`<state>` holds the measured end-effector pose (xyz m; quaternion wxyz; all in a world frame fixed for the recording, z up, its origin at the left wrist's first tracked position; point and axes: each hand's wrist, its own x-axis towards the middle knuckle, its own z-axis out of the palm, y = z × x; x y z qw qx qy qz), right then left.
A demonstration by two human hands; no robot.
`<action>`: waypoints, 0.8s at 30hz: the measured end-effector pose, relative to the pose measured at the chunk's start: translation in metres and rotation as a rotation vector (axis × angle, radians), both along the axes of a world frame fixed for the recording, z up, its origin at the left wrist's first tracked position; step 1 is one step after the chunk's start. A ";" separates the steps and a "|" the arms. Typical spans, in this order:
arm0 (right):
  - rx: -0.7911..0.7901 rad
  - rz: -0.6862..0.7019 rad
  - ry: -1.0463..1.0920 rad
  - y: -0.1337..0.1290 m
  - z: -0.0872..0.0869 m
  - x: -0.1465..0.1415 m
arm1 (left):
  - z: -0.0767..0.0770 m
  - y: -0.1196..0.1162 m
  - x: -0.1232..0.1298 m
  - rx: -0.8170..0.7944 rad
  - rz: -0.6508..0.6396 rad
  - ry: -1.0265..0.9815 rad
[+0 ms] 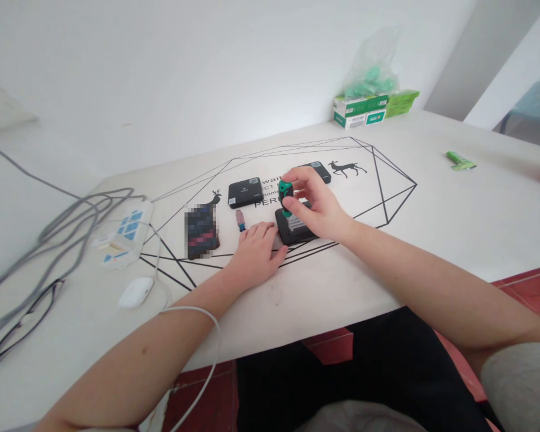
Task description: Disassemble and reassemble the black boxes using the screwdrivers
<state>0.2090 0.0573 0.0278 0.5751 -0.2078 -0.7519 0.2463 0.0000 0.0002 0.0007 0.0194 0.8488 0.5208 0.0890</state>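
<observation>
Upright in the fingers of my right hand (317,204) is a green and black screwdriver (285,195), over a black device (288,234) with a labelled part inside. My left hand (257,255) lies on the table with fingers spread, its fingertips beside the left edge of that device. A small screwdriver with a clear pinkish handle (240,219) rests just above my left fingers. Behind it sits a closed black box (245,192). Another black box (321,171) is partly hidden behind my right hand.
A phone with a pixelated screen (201,231), a white case (136,292), a power strip (128,231), cables and glasses (24,321) are at the left. Green and white boxes (360,111) stand at the back right, with a green item (460,161) at the far right.
</observation>
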 end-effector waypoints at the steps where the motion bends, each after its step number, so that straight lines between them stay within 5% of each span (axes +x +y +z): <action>1: -0.030 0.028 0.014 0.000 -0.001 -0.001 | 0.000 0.000 0.000 0.000 0.001 -0.001; 8: -0.090 0.082 0.055 0.002 -0.007 -0.006 | 0.001 0.000 0.000 -0.017 0.007 0.007; 24: 0.072 0.048 -0.152 -0.003 -0.002 -0.001 | 0.001 0.000 0.000 -0.016 0.005 0.003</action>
